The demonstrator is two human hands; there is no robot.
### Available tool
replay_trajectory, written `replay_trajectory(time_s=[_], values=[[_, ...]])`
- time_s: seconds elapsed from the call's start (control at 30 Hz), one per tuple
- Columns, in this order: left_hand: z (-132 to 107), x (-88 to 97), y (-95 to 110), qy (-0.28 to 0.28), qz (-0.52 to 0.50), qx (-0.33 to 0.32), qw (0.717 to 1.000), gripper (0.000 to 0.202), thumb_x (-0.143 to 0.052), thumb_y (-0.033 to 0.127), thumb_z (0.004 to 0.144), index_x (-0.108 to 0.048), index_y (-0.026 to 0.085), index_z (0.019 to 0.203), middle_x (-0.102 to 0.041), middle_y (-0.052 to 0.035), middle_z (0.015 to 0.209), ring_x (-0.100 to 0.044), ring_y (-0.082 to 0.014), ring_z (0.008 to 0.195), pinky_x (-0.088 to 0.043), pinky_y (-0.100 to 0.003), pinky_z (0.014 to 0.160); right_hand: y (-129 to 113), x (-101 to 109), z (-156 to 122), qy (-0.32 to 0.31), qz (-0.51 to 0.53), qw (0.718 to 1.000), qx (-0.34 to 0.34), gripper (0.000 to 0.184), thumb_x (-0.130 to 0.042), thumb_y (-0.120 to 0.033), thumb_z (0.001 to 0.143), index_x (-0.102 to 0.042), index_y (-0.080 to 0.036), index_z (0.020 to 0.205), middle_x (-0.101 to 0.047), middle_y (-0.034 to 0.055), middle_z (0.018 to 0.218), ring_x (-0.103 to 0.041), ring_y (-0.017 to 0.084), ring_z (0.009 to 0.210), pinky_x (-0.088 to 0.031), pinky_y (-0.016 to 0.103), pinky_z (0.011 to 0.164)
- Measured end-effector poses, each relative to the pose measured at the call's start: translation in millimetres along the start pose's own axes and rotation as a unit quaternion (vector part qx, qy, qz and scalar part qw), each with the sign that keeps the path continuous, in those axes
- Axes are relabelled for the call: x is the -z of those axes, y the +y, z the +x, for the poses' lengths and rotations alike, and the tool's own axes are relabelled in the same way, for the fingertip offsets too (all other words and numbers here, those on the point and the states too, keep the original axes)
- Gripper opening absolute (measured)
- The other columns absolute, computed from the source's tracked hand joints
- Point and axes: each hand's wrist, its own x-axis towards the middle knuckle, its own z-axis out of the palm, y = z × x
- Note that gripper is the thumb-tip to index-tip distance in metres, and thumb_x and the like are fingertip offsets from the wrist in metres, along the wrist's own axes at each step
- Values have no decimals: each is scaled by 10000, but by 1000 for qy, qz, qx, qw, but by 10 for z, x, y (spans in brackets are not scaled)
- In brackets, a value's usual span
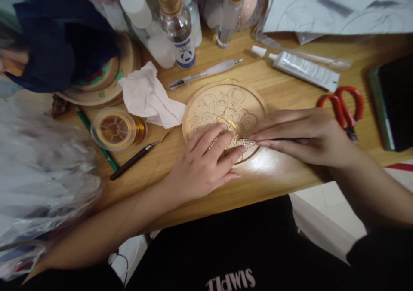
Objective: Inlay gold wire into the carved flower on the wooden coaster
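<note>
A round wooden plate [200,99] with a floral line drawing lies on the table, and gold wire [230,123] follows part of the drawn outline. My left hand [208,162] rests on the plate's near left part with its fingers spread. From the right, my right hand [300,134] pinches dark, slim tweezers [243,140], whose tips touch the wirework beside my left fingertips. The exact bit of wire at the tips is too small to make out. Part of the pattern is hidden under my left fingers.
Left of the plate are a crumpled tissue [151,95], a spool of gold wire [118,129], a dark-handled tool [130,162] and a green pencil [108,157]. A pen [206,72], bottles [180,37] and a glue tube [305,69] lie behind. Red-handled pliers [343,106] and a phone [393,106] are rightward.
</note>
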Motion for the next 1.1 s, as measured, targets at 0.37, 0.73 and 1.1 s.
replay_trajectory(time_s=[0.37,0.73,1.1], values=[[16,13,4,-5,12,-2,1000,401,-604,422,909,-623,156,1208,-583,-151,1248,-496,-337,1245,-467,-528,999,8,-3,-20,-1,-8,1000,23,223,-644,-121,860,-703,-192,1063,-735,80,1014,-700,127,967,-570,227,824],[-1,-9,-2,-1,5,-4,1000,409,-560,429,935,-612,147,1228,-568,-173,1264,-475,-342,1256,-443,-545,1004,1,83,43,-48,-33,997,44,194,-606,-172,898,-695,-193,1069,-738,62,1038,-696,120,991,-572,209,840],[2,-7,2,7,3,-3,1000,386,-546,410,942,-622,140,1207,-567,-171,1245,-476,-348,1244,-443,-539,1004,-12,177,221,-109,-44,990,82,188,-549,-232,935,-717,-201,1013,-751,26,988,-718,102,902,-563,163,747]])
